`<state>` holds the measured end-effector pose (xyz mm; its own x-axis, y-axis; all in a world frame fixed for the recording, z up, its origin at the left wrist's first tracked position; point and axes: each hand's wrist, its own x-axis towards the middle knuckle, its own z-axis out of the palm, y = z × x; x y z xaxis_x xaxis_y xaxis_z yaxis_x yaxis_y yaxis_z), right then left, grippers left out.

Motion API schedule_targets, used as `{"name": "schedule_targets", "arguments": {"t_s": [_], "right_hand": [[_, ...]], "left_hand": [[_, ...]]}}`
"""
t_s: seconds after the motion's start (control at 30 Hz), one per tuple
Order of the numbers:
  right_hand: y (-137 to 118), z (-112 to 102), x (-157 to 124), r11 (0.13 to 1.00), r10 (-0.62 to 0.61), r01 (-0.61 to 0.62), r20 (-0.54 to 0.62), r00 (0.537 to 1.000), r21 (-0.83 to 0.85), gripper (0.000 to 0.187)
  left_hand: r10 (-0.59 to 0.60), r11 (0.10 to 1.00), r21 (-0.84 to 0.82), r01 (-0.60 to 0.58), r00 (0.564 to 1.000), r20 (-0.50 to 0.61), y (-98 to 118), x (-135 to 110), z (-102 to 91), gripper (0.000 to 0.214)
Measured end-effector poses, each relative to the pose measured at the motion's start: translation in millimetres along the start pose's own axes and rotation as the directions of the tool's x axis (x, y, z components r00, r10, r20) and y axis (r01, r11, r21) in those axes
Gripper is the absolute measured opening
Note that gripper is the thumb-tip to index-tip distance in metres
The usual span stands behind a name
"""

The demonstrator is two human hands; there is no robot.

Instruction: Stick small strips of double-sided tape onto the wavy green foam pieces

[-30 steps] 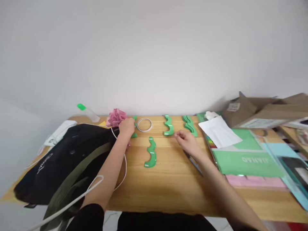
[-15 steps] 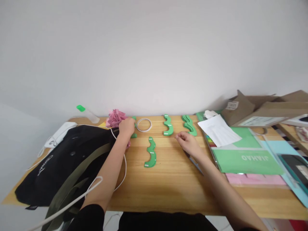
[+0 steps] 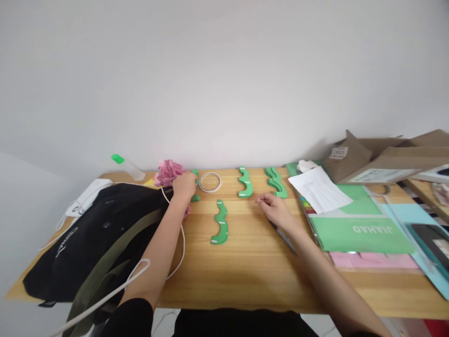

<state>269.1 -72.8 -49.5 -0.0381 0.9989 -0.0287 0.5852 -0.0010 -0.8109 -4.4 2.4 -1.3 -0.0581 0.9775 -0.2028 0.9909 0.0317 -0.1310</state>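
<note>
Holding the right hand [image 3: 273,207] with thumb and fingertips together, near a wavy green piece [image 3: 246,182] and a green stack [image 3: 275,181]. Partly covering another green shape [image 3: 195,198] with the left hand [image 3: 184,185], in a grip impossible to tell, beside a pink paper flower [image 3: 169,171]. Farther out on the table [image 3: 242,281]: black bag [image 3: 91,236], green folder [image 3: 361,238].

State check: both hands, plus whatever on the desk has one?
Left hand: fingers curled, grip hidden
Right hand: fingers bent, grip unclear
Nearest green wavy piece: lying flat, apart from the others
Rightmost green wavy pieces: stacked
Cardboard box: open, flaps raised
Bottle: green cap on
White paper: lying over the green folder
Black bag: lying down, closure unclear
</note>
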Motion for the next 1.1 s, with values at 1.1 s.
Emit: {"name": "schedule_targets", "arguments": {"t_s": [1.1], "right_hand": [[-42.1,13.7,-18.9,0.896,0.009,-0.129,0.273,0.962,0.425,0.044]], "left_hand": [[0.165,0.058,-0.965,-0.257,0.955,-0.245,63.3,-77.6,26.2,0.031]]}}
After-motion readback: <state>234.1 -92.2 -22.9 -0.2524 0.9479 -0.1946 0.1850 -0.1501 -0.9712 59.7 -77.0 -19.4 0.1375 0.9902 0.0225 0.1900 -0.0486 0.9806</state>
